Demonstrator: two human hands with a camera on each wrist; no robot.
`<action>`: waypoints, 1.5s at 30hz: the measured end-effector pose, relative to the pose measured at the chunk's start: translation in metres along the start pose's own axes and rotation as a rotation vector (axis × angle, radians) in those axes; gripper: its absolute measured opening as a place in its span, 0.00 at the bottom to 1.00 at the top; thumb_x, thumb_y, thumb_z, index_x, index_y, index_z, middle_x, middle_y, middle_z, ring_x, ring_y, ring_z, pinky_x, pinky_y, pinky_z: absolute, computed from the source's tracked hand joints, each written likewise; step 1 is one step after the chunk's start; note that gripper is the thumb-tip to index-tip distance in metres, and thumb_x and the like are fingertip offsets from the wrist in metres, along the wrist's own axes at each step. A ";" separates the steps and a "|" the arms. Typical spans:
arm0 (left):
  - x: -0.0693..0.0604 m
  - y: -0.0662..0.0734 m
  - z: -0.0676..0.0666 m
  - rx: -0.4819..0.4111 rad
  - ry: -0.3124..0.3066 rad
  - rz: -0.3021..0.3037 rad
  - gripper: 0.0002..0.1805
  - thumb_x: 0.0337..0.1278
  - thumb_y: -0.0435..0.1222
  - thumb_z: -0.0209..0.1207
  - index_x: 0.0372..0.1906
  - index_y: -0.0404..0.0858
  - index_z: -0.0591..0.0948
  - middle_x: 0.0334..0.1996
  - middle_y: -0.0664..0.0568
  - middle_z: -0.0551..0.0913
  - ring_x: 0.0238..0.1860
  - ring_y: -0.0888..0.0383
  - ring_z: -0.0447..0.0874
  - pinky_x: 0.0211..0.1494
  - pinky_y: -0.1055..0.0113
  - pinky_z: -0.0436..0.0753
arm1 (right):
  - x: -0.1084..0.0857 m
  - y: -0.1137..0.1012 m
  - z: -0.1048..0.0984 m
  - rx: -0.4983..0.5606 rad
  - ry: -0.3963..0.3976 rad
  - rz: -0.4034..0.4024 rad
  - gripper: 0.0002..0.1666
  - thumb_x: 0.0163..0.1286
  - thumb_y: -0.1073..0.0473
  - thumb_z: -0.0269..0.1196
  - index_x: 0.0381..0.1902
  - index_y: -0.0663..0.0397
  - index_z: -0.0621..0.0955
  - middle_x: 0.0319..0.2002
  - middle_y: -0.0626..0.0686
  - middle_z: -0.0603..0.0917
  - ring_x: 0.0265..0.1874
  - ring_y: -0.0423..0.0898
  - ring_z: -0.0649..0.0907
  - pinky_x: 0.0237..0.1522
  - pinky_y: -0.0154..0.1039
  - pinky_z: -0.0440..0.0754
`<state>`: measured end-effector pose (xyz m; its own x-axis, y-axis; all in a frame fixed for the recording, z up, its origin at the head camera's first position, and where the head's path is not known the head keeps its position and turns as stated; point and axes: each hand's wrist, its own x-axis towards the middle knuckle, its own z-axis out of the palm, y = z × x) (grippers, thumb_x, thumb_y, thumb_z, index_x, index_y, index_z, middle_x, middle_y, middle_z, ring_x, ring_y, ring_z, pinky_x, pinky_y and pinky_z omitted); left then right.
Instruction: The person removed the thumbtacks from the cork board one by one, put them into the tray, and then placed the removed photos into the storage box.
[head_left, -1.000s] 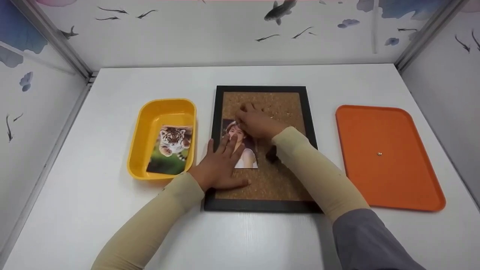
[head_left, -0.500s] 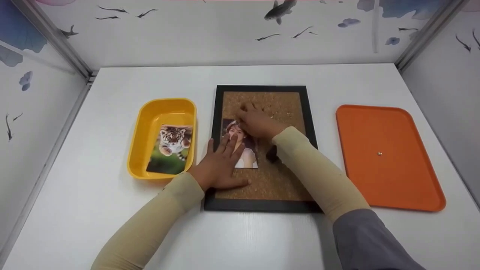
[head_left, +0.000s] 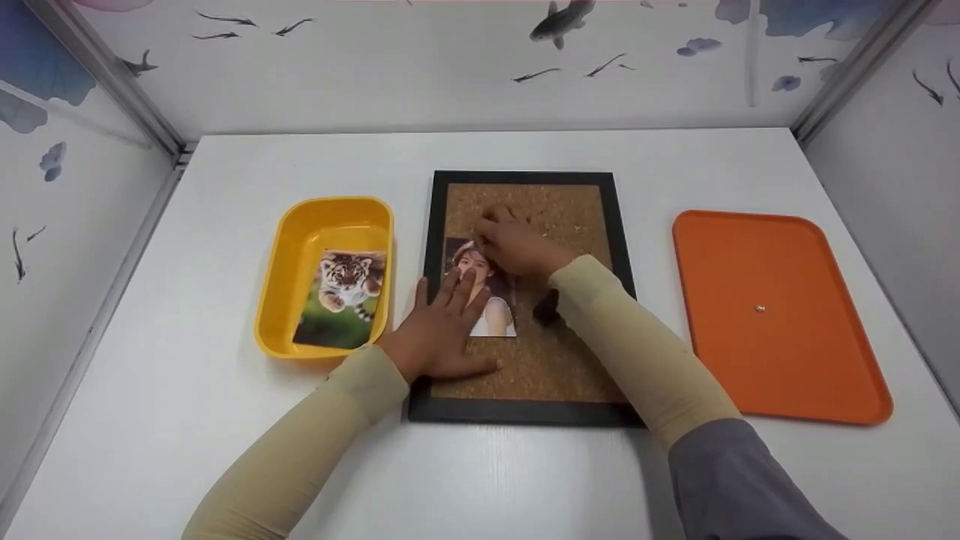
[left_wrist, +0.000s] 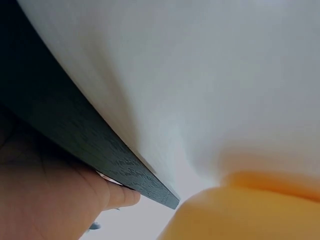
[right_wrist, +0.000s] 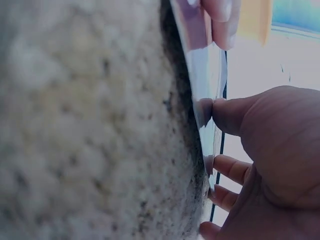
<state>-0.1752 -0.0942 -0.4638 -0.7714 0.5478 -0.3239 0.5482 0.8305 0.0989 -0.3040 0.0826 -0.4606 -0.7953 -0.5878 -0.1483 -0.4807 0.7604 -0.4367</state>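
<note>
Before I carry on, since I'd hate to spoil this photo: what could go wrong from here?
The portrait photo could slide on the corkboard if the left grip, spread over it, lifts. That touch might also smudge the print. The right grip, near its upper edge, might push it crooked.

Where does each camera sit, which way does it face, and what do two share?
Head: worn on the head, facing forward and down over the corkboard; shows left hand, right hand, sleeves.
Left wrist: worn there, faces along the black frame beside the yellow tray; shows part of that hand.
Right wrist: worn there, faces low across corkboard and portrait photo; shows that hand, apparently some left fingers.
Head and left wrist share the black frame and yellow tray.
</note>
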 end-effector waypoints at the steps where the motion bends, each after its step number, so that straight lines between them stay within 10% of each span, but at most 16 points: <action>1: 0.000 0.000 0.000 0.004 -0.002 -0.001 0.61 0.52 0.79 0.35 0.80 0.45 0.37 0.78 0.43 0.28 0.77 0.44 0.22 0.70 0.31 0.37 | 0.000 0.001 0.000 0.008 0.001 -0.004 0.08 0.80 0.53 0.50 0.49 0.43 0.76 0.65 0.52 0.65 0.61 0.52 0.67 0.66 0.61 0.60; 19: 0.001 -0.001 0.001 0.018 -0.014 -0.001 0.61 0.52 0.80 0.33 0.80 0.45 0.38 0.79 0.43 0.28 0.77 0.43 0.22 0.70 0.31 0.38 | -0.002 0.011 -0.007 0.150 -0.032 -0.084 0.08 0.79 0.53 0.52 0.42 0.42 0.79 0.66 0.49 0.67 0.62 0.48 0.68 0.61 0.51 0.72; 35: 0.000 0.000 0.000 -0.023 -0.005 -0.004 0.60 0.52 0.79 0.36 0.81 0.45 0.38 0.79 0.43 0.28 0.77 0.44 0.22 0.70 0.32 0.36 | 0.000 0.019 -0.019 0.046 -0.075 -0.227 0.07 0.78 0.57 0.54 0.40 0.47 0.79 0.55 0.49 0.74 0.49 0.46 0.75 0.52 0.44 0.77; 45: 0.000 0.000 0.000 -0.018 0.005 0.001 0.61 0.52 0.79 0.35 0.81 0.45 0.38 0.79 0.43 0.28 0.77 0.44 0.22 0.70 0.32 0.36 | 0.001 0.010 -0.020 -0.027 -0.092 -0.287 0.08 0.79 0.59 0.53 0.45 0.48 0.80 0.62 0.52 0.73 0.60 0.49 0.74 0.60 0.47 0.74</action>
<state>-0.1749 -0.0947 -0.4641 -0.7723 0.5491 -0.3195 0.5433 0.8315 0.1158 -0.3172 0.0957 -0.4470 -0.5896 -0.8012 -0.1025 -0.6914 0.5662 -0.4488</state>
